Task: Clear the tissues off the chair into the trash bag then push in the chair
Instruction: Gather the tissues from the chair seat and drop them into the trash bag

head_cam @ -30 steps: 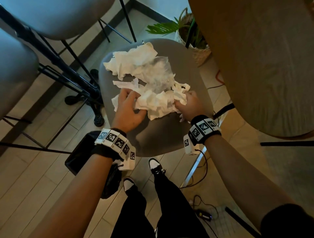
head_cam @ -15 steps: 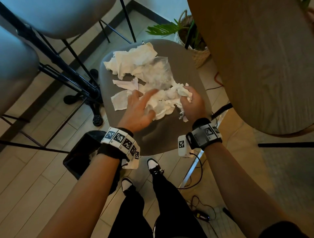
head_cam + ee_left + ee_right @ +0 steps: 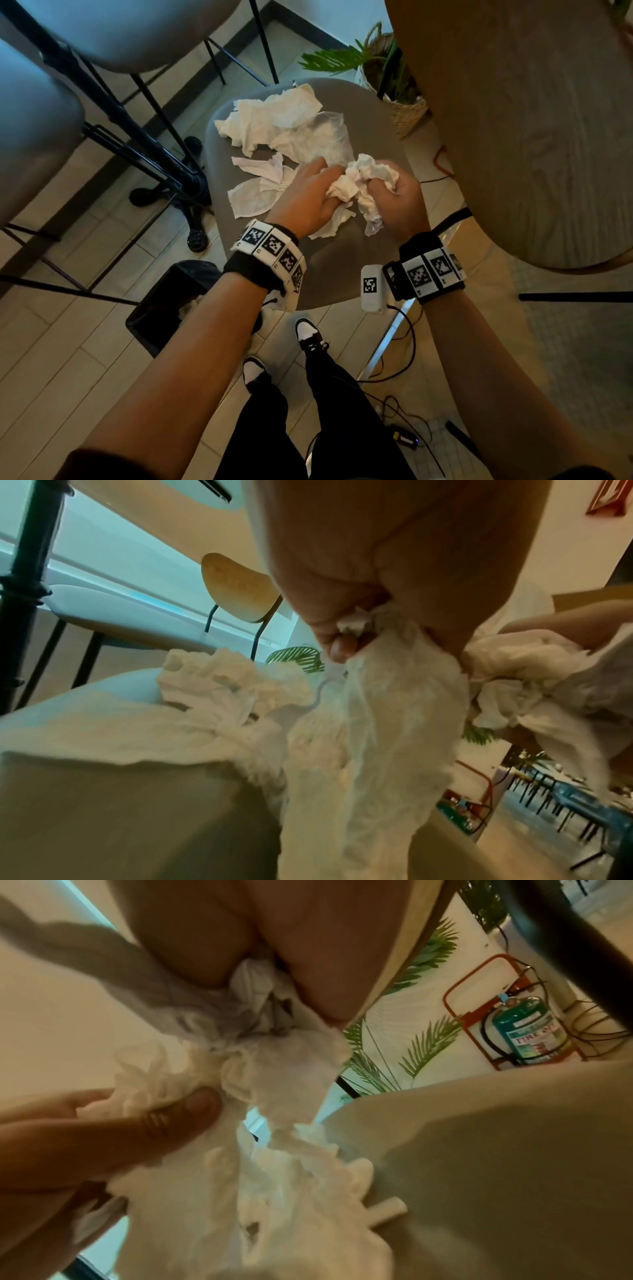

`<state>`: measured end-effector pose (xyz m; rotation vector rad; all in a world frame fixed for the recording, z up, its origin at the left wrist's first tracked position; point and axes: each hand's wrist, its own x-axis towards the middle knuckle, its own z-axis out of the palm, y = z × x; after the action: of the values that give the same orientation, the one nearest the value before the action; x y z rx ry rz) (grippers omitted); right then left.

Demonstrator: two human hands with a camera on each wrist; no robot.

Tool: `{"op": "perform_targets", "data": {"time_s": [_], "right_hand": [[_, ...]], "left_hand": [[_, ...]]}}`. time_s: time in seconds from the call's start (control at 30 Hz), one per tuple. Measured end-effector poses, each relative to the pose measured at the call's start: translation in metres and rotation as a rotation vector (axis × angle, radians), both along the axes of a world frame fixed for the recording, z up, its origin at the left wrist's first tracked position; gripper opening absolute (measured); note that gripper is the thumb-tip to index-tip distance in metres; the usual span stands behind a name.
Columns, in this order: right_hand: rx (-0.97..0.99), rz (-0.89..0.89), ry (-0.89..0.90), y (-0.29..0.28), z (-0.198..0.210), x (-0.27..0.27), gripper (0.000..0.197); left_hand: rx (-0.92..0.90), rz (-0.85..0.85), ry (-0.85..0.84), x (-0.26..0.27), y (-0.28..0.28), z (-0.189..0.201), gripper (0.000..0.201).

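Observation:
A grey chair seat [image 3: 342,267] holds crumpled white tissues. Both hands grip one wad of tissues [image 3: 359,185] just above the seat's middle. My left hand [image 3: 308,195] clutches its left side, fingers curled into the paper [image 3: 377,696]. On the wad's right side my right hand [image 3: 397,195] closes round the paper [image 3: 274,1069]. More loose tissues [image 3: 274,120] lie at the back of the seat and a flat piece [image 3: 253,198] sits at its left. A black trash bag [image 3: 164,301] stands open on the floor, left of the chair, under my left forearm.
A wooden table top [image 3: 531,120] overhangs the chair on the right. Black metal legs [image 3: 144,137] of grey stools stand to the left. A potted plant in a basket [image 3: 394,78] sits behind the chair. Cables [image 3: 400,359] trail on the tiled floor by my feet.
My left hand went from flat on the tissues to gripping them. Both hands have bunched the wad together and lifted it slightly off the seat.

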<state>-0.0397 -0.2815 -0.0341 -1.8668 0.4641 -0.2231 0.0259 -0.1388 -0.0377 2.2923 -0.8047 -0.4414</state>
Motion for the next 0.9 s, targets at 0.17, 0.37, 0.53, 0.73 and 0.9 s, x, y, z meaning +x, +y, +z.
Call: {"op": "perform_targets", "data": {"time_s": [0.17, 0.37, 0.53, 0.73, 0.9], "right_hand": [[-0.037, 0.097, -0.19, 0.012, 0.041, 0.008, 0.023], [-0.09, 0.343, -0.317, 0.082, 0.09, 0.02, 0.013], [0.013, 0.596, -0.213, 0.222, 0.059, 0.022, 0.014], [-0.098, 0.958, 0.148, 0.382, -0.09, -0.011, 0.023], [-0.33, 1.158, 0.366, 0.436, -0.283, -0.019, 0.025]], "left_hand": [[-0.097, -0.004, -0.211, -0.002, 0.017, 0.036, 0.02], [-0.044, 0.125, -0.398, -0.019, 0.101, 0.092, 0.023], [0.036, 0.383, -0.265, -0.059, 0.239, 0.07, 0.022], [0.224, 0.7, 0.021, -0.133, 0.379, -0.089, 0.026], [0.355, 0.713, 0.25, -0.152, 0.415, -0.282, 0.041]]}}
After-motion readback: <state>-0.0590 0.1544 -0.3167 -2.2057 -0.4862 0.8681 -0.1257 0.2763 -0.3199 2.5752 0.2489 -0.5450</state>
